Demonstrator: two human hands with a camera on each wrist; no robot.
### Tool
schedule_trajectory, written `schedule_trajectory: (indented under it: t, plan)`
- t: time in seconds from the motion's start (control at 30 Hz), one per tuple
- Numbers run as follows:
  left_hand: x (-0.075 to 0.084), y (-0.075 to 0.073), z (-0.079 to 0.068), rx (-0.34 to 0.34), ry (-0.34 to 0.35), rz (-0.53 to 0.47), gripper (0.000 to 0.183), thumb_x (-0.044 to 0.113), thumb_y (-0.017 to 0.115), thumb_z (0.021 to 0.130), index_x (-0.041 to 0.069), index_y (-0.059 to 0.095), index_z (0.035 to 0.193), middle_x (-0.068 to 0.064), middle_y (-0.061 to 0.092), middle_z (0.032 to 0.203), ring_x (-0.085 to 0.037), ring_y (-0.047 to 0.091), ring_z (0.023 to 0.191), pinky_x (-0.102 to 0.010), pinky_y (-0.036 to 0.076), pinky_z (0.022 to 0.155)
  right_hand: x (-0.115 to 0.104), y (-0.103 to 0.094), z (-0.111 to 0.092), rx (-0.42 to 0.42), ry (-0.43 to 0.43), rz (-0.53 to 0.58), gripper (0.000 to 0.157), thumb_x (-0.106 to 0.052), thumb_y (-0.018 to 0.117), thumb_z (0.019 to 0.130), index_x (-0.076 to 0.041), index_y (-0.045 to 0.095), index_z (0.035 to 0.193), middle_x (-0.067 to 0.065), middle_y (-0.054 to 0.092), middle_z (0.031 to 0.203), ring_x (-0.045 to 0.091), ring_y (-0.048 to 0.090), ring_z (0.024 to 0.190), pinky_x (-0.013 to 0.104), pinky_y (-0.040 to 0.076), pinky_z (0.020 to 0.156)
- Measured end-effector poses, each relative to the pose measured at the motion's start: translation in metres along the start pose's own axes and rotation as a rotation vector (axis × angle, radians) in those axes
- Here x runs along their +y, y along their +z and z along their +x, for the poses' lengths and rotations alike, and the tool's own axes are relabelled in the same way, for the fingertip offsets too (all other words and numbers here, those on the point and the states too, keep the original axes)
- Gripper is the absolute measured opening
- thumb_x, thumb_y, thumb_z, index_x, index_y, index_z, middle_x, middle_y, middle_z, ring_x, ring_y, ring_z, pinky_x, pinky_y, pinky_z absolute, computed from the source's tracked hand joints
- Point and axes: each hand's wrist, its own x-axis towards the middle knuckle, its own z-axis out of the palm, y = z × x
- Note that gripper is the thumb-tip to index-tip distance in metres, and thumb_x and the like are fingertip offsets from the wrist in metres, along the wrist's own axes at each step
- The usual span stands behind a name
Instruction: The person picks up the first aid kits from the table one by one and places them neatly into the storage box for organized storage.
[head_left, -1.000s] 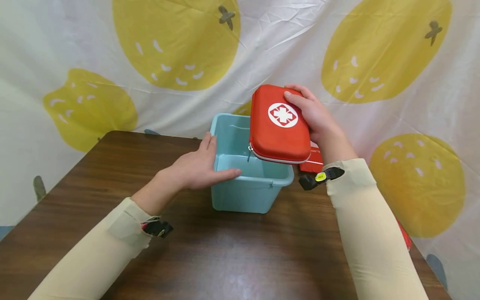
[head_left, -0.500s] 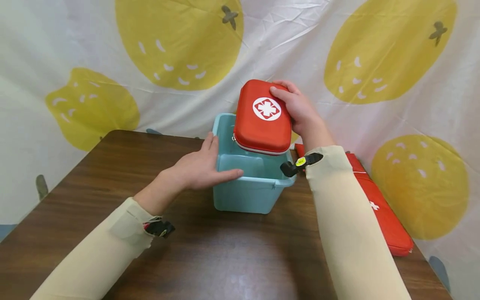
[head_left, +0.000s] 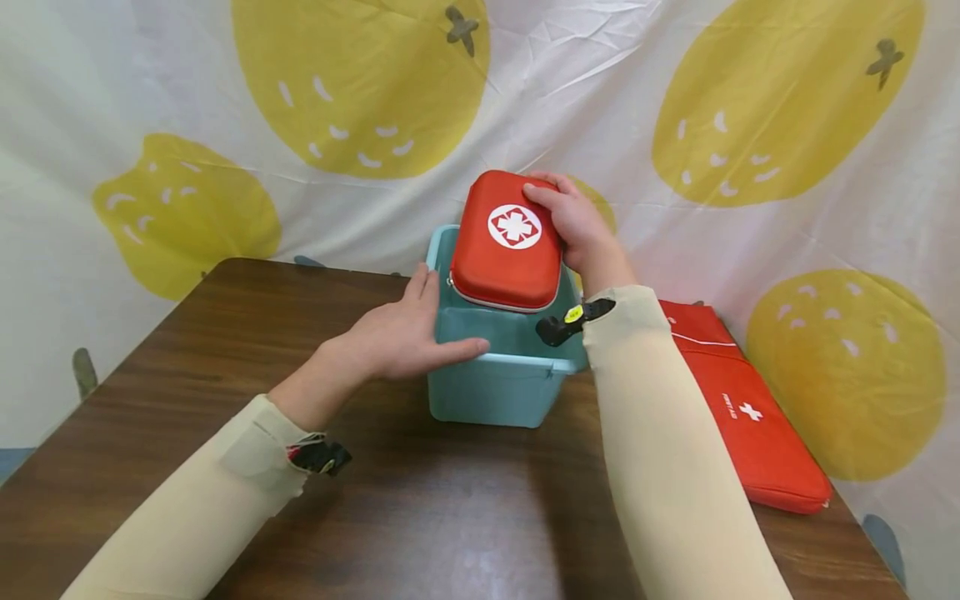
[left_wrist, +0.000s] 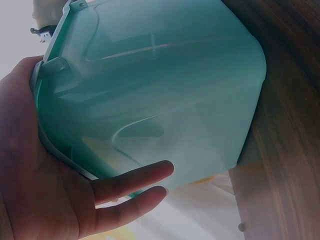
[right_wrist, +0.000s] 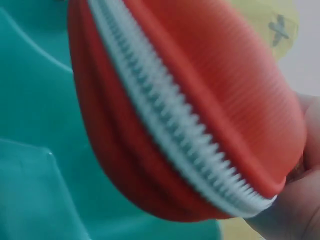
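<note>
A red hard zip-up first aid case (head_left: 498, 271) with a white cross emblem is gripped at its upper right edge by my right hand (head_left: 579, 223), thumb on its face. The case hangs tilted over the mouth of the light blue plastic bin (head_left: 487, 396), covering part of its far side. In the right wrist view, the white zipper (right_wrist: 175, 120) runs closed along the case's edge. My left hand (head_left: 386, 337) rests at the bin's left corner, thumb along the near rim. Its fingers (left_wrist: 135, 182) lie straight against the outer wall in the left wrist view.
A flat red first aid bag (head_left: 772, 450) lies on the dark wooden table (head_left: 420, 517) to the right, partly behind my right sleeve. A white curtain (head_left: 562, 100) with big yellow fruit prints hangs right behind the table.
My right hand has carried the case leftward over the bin, lately dipping lower. The flat red bag has come out from behind my right arm. My left hand stays put.
</note>
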Motion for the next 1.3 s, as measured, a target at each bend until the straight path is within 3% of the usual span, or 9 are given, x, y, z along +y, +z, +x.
schedule_trajectory:
  t: [0.3,0.47,0.6,0.9,1.13,1.3]
  plan:
    - [-0.001,0.000,-0.001,-0.006,0.001,-0.007,0.132,0.088,0.056,0.091,0.003,0.001,0.176,-0.016,-0.002,0.186,-0.041,0.054,0.151,-0.055,0.058,0.111,0.016,0.004,-0.001,0.023,0.031,-0.114,0.043,-0.035,0.068,0.108,-0.029,0.057,0.149,0.003,0.066,0.112,0.013,0.070,0.085,0.023,0.061,0.075]
    - [-0.002,-0.001,-0.002,-0.003,0.001,-0.010,0.133,0.088,0.056,0.091,0.003,0.001,0.176,-0.016,-0.002,0.186,-0.041,0.056,0.149,-0.056,0.057,0.111,0.020,0.008,-0.004,-0.026,0.028,-0.229,0.044,-0.037,0.069,0.107,-0.028,0.058,0.149,0.006,0.061,0.123,0.018,0.069,0.094,0.025,0.063,0.077]
    - [-0.004,-0.001,-0.002,0.006,-0.003,-0.006,0.132,0.088,0.056,0.091,0.002,0.001,0.176,-0.016,-0.002,0.186,-0.041,0.055,0.148,-0.055,0.057,0.111,0.023,0.013,-0.004,-0.091,0.017,-0.301,0.042,-0.034,0.066,0.109,-0.023,0.056,0.149,0.008,0.062,0.122,0.017,0.068,0.092,0.025,0.063,0.077]
    - [-0.004,-0.001,-0.001,0.003,-0.012,-0.002,0.133,0.088,0.056,0.091,0.003,0.001,0.176,-0.016,-0.003,0.186,-0.041,0.056,0.147,-0.055,0.059,0.109,0.030,0.016,-0.006,-0.245,0.097,-0.502,0.042,-0.031,0.057,0.114,-0.019,0.051,0.154,0.015,0.062,0.129,0.025,0.067,0.103,0.032,0.064,0.075]
    - [-0.004,-0.001,-0.002,0.005,-0.016,-0.010,0.133,0.088,0.056,0.091,0.003,-0.001,0.176,-0.015,-0.004,0.186,-0.040,0.058,0.146,-0.055,0.059,0.109,0.033,0.017,-0.006,-0.298,0.131,-0.547,0.047,-0.032,0.055,0.115,-0.017,0.045,0.159,0.016,0.063,0.131,0.024,0.069,0.098,0.033,0.064,0.070]
    - [-0.005,-0.002,-0.002,0.005,-0.018,-0.007,0.133,0.088,0.056,0.091,0.003,-0.001,0.176,-0.015,-0.004,0.186,-0.040,0.057,0.148,-0.055,0.058,0.109,0.033,0.019,-0.006,-0.313,0.140,-0.579,0.045,-0.031,0.056,0.115,-0.015,0.047,0.156,0.017,0.065,0.132,0.025,0.071,0.101,0.036,0.066,0.077]
